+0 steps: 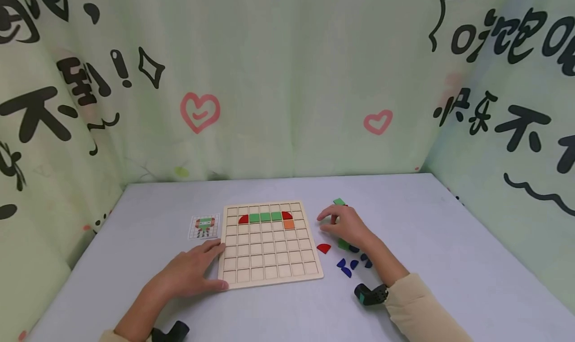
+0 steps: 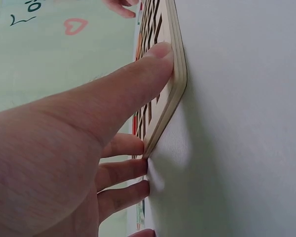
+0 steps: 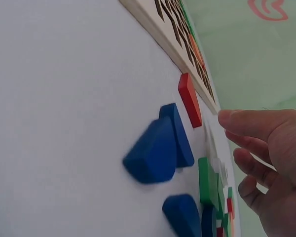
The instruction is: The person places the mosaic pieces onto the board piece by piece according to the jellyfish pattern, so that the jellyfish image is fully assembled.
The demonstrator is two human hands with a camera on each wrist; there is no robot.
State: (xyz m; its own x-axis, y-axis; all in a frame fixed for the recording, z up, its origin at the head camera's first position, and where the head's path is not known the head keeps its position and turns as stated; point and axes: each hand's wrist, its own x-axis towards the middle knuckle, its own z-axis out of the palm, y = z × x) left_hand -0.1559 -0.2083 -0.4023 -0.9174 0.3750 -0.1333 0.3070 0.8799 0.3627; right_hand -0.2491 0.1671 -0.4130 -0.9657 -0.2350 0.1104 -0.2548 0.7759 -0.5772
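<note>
A wooden grid board (image 1: 271, 259) lies on the table. One of its upper rows holds a red quarter-round piece (image 1: 243, 219), several green squares (image 1: 265, 217) and another red quarter-round (image 1: 287, 215), with an orange square (image 1: 289, 224) below that one. My left hand (image 1: 190, 269) rests at the board's left edge; in the left wrist view the thumb (image 2: 160, 52) presses on the rim near a corner. My right hand (image 1: 348, 224) hovers right of the board with loosely bent fingers, and no piece shows between them in the right wrist view. A loose red piece (image 3: 189, 98) lies beside the board.
Left of the board lies a picture card (image 1: 204, 227) showing a red and green figure on a grid. Several blue pieces (image 1: 346, 271) are scattered near my right forearm. Green pieces (image 1: 343, 244) lie partly under the right hand. Printed curtains (image 1: 287, 82) enclose the table.
</note>
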